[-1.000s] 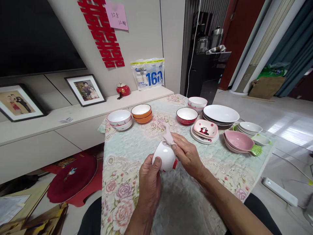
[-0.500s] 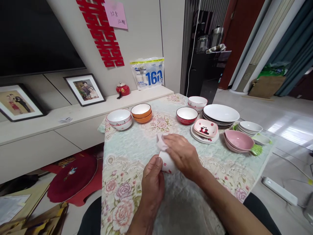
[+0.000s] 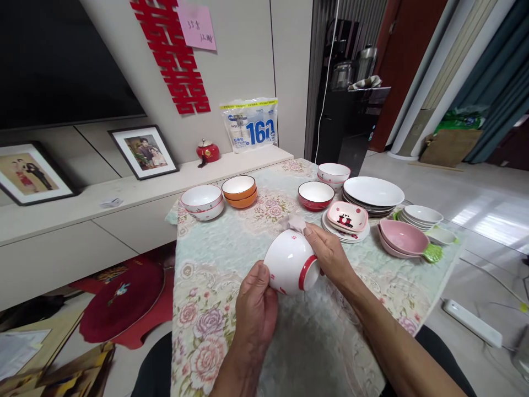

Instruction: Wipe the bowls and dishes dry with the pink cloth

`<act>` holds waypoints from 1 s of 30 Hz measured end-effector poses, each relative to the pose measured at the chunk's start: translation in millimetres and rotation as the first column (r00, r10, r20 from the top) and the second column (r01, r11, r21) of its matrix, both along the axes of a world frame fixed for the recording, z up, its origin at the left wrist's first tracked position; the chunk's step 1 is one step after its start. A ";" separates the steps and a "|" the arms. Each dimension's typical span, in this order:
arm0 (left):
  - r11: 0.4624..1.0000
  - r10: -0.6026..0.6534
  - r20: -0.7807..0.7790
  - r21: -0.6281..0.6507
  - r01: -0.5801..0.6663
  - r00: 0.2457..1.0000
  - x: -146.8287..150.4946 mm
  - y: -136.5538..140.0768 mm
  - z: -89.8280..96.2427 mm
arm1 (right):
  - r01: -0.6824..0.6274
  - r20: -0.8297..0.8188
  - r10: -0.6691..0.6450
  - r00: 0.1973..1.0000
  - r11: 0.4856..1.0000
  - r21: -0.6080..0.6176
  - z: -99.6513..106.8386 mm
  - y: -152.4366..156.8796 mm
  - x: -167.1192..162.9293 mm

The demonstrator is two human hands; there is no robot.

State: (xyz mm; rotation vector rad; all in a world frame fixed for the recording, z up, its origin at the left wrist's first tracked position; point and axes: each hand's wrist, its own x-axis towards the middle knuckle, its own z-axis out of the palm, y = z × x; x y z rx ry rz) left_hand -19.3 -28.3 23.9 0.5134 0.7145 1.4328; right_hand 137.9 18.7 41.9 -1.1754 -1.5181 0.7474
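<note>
My left hand (image 3: 255, 309) grips a white bowl (image 3: 289, 264) with a red foot ring and small red marks, tipped on its side with the base facing right. My right hand (image 3: 328, 253) presses a pale pink cloth (image 3: 294, 222) against the bowl's far side, fingers closed on the cloth. Both hands hover above the floral tablecloth (image 3: 215, 331) near the table's front.
On the table stand white bowls (image 3: 202, 199), orange bowls (image 3: 239, 190), a red bowl (image 3: 316, 195), another white bowl (image 3: 334, 172), stacked white plates (image 3: 374, 193), a pink cat dish (image 3: 347, 216), pink dishes (image 3: 404, 237) and small white dishes (image 3: 423, 214). A power strip (image 3: 473, 322) lies on the floor at right.
The bowl has turned so its red foot ring faces right and it sits higher. My right hand slid with the cloth from the bowl's top to its far right side.
</note>
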 end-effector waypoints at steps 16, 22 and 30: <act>0.998 -0.064 -0.043 -0.008 0.063 0.997 -0.7 -3.7 0.5 | -0.243 0.255 0.167 0.953 0.920 0.308 6.7 -4.6 -0.4; 0.992 -0.112 -0.005 -0.059 0.112 0.994 -5.2 -1.8 3.9 | -0.125 -0.407 0.013 0.913 0.960 -0.250 -20.2 12.1 10.5; 0.985 -0.155 0.111 -0.063 0.162 0.982 -8.0 0.1 7.4 | -0.176 -0.615 -0.138 0.776 0.890 -0.421 -22.6 13.4 6.4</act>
